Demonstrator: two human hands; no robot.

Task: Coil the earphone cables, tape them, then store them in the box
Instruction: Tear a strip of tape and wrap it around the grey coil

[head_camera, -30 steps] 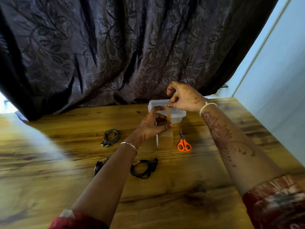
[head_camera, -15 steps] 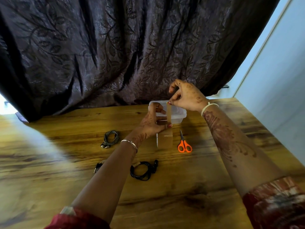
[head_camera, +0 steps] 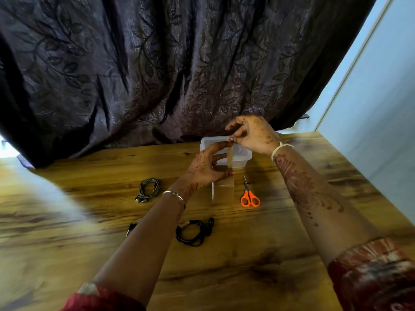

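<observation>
My left hand (head_camera: 205, 166) grips a roll of brown tape (head_camera: 224, 190) upright above the table. My right hand (head_camera: 253, 134) pinches the free end of the tape strip (head_camera: 230, 157) and holds it pulled up from the roll. Behind both hands stands a clear plastic box (head_camera: 241, 154). A grey coiled earphone cable (head_camera: 149, 188) lies to the left. A black coiled earphone cable (head_camera: 194, 232) lies nearer me, beside my left forearm. Another black cable end (head_camera: 131, 228) shows left of that forearm, mostly hidden.
Orange-handled scissors (head_camera: 249, 197) lie right of the tape roll, blades pointing away. A dark patterned curtain (head_camera: 179, 63) hangs behind the wooden table (head_camera: 247, 277). A pale wall (head_camera: 381, 108) runs along the table's right edge.
My right hand has risen a little, drawing the tape strip longer. My left hand has kept the roll in about the same place.
</observation>
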